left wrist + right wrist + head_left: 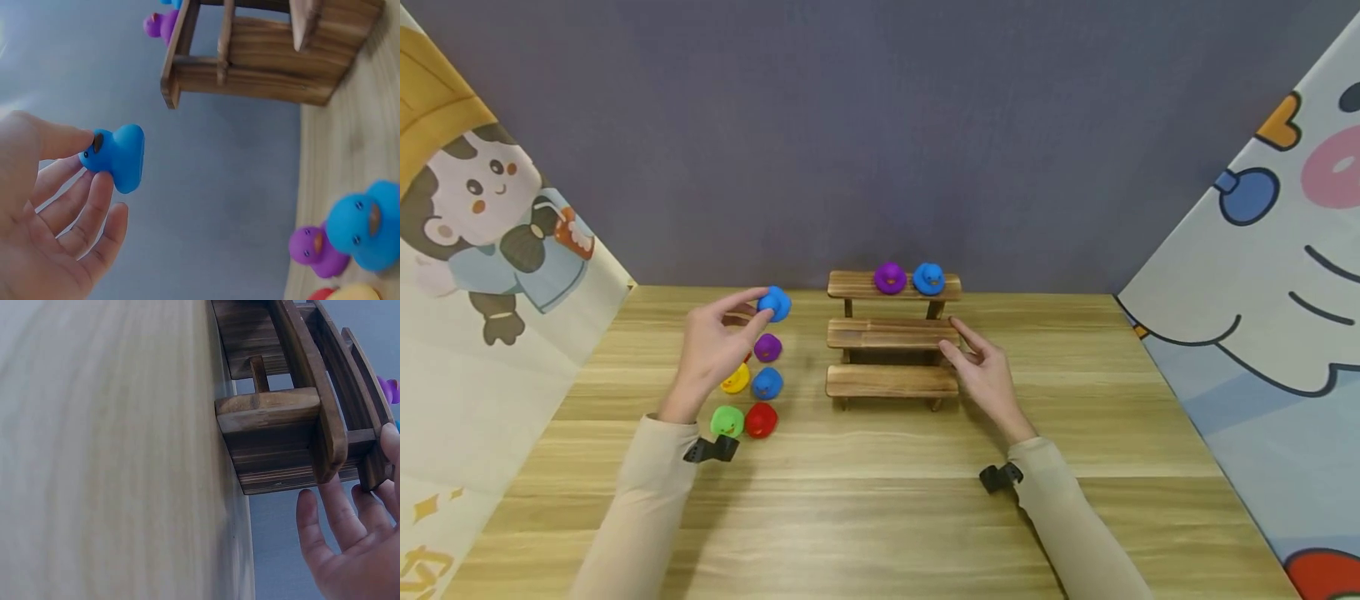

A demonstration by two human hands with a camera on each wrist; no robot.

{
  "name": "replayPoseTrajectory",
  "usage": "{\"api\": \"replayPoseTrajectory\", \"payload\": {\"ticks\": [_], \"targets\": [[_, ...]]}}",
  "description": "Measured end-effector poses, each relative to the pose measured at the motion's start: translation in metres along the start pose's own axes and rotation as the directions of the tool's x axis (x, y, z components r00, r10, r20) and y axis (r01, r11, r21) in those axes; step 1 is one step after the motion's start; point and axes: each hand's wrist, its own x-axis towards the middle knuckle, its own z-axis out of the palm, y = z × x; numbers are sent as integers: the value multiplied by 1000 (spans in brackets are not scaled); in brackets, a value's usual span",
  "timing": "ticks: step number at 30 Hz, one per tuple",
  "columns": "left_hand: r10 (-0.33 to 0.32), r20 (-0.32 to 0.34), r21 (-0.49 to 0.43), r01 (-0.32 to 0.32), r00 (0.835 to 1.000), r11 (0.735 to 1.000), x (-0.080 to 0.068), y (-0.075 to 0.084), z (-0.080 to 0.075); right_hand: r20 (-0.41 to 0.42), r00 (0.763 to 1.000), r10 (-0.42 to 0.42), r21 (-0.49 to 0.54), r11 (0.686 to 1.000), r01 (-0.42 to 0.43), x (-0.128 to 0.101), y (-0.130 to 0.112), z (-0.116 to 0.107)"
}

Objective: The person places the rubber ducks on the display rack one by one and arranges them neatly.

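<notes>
My left hand [718, 342] pinches a blue rubber duck [774, 304] between thumb and fingers, raised above the table left of the wooden stand. In the left wrist view that blue duck [119, 156] is tilted sideways, its base away from the palm. With thumb and fingers, my right hand [988, 375] holds the right end of the three-tier wooden stand [891, 382] at its middle step. On the top step sit a purple duck [891, 278] and, right of it, another blue duck [929, 279]. The middle and bottom steps carry no ducks.
Left of the stand, several ducks stand on the table: purple [767, 347], blue [767, 383], red [762, 420], green [727, 422] and yellow [736, 379]. My left hand partly hides a further red one. A grey wall [880, 142] rises behind, with printed panels at both sides.
</notes>
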Motion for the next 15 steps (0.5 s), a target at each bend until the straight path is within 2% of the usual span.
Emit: {"api": "replayPoseTrajectory", "payload": {"ticks": [15], "targets": [[53, 86, -41, -50, 995, 998, 25, 28, 29, 7, 1000, -3, -7, 1000, 3, 0, 1, -2]]}}
